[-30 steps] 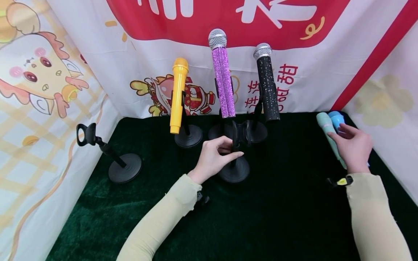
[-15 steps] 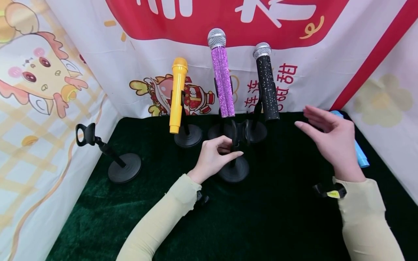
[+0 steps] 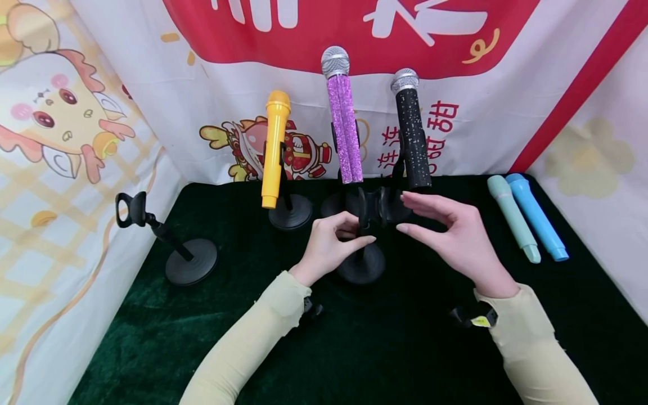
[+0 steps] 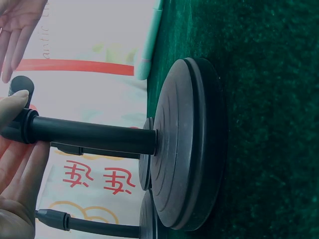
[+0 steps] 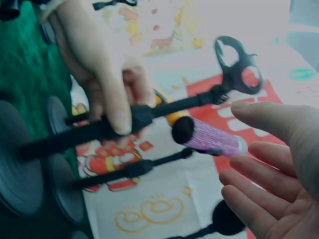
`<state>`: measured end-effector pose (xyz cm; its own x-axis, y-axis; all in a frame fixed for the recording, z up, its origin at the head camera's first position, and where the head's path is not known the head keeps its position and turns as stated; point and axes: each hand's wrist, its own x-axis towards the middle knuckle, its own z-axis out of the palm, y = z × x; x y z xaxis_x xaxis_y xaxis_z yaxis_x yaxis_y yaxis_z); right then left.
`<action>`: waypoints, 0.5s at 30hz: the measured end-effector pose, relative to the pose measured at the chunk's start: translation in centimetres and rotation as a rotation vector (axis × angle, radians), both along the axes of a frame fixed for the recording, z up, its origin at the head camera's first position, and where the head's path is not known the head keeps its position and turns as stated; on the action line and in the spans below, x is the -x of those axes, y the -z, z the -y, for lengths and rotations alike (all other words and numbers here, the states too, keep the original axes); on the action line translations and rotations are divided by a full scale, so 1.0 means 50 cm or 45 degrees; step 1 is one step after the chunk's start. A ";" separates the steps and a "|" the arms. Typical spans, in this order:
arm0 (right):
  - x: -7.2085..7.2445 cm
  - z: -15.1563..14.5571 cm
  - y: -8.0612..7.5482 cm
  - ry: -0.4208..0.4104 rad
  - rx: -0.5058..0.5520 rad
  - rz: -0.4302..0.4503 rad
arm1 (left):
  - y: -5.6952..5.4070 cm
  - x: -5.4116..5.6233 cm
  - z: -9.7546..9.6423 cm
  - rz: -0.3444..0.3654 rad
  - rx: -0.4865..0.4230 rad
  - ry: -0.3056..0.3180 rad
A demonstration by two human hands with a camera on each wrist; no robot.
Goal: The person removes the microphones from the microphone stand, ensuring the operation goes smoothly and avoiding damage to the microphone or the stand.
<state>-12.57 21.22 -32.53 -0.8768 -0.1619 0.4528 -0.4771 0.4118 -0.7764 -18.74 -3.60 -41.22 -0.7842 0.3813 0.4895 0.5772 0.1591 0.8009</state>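
My left hand pinches the pole of a black microphone stand below its clip, and the round base sits on the cloth. In the left wrist view, thumb and fingers are at the collar of the pole. My right hand hovers just right of the clip, fingers extended, thumb apart, holding nothing. The right wrist view shows the clip near that thumb's tip. A mint-green microphone and a blue microphone lie side by side on the right.
Behind stand a yellow microphone, a purple glitter microphone and a black speckled microphone, each on a stand. At left is another stand with a bare clip. Dark green cloth covers the table; printed curtains enclose it.
My right hand has moved left from over the mint-green and blue microphones to beside the stand's clip, uncovering both microphones. My left hand keeps its hold on the pole.
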 end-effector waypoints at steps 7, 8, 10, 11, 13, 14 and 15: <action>0.012 0.035 0.023 -0.100 0.066 0.035 | 0.000 0.000 0.002 0.010 -0.007 0.013; 0.013 0.041 0.025 -0.110 0.080 0.040 | 0.000 0.000 0.002 0.010 -0.008 0.013; 0.017 0.054 0.028 -0.124 0.110 0.047 | 0.001 0.001 0.002 0.009 -0.011 0.012; 0.020 0.060 0.029 -0.129 0.127 0.048 | 0.001 0.001 0.002 0.007 -0.010 0.013; 0.027 0.073 0.030 -0.134 0.166 0.043 | 0.001 0.002 0.003 0.003 -0.006 0.014; 0.032 0.079 0.030 -0.139 0.187 0.040 | 0.000 0.002 0.003 0.000 -0.006 0.012; 0.037 0.085 0.030 -0.148 0.210 0.033 | -0.001 0.002 0.003 -0.001 -0.009 0.008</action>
